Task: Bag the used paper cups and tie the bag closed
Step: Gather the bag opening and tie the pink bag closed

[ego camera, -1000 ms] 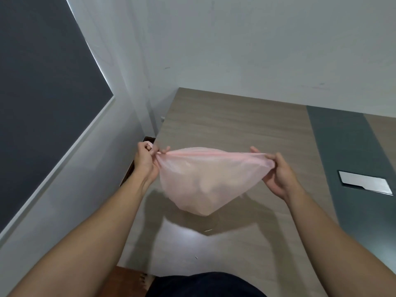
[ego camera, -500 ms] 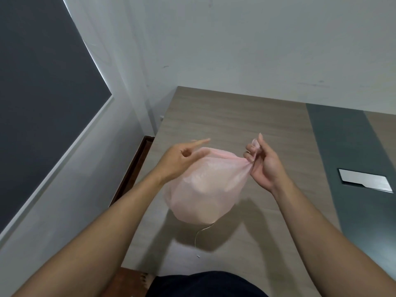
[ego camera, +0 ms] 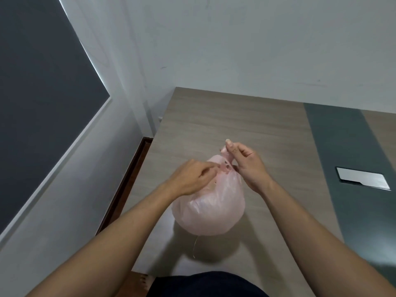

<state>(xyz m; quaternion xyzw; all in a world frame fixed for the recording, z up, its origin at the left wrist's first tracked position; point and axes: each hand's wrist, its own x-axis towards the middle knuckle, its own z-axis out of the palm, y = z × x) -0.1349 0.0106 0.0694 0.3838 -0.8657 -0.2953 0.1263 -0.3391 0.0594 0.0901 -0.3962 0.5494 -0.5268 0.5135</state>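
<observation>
A thin, translucent pink plastic bag (ego camera: 211, 209) hangs bulging just above the wooden table (ego camera: 235, 125). Its mouth is gathered into a twisted bunch at the top. My left hand (ego camera: 192, 177) grips one side of the gathered top with curled fingers. My right hand (ego camera: 244, 162) pinches the other twisted end between thumb and fingers and holds it up. The cups inside show only as faint shapes through the plastic. A thin loose strand (ego camera: 195, 246) dangles from the bottom of the bag.
A grey strip (ego camera: 342, 157) runs across the table on the right, with a metal cover plate (ego camera: 362, 179) set in it. White walls stand behind and to the left, where a dark panel (ego camera: 38, 93) hangs. The table's left edge drops to the floor.
The bag's mouth, stretched wide between my hands a second ago, is now bunched and twisted together. Both hands have come close above the bag, which now hangs rounder and lower.
</observation>
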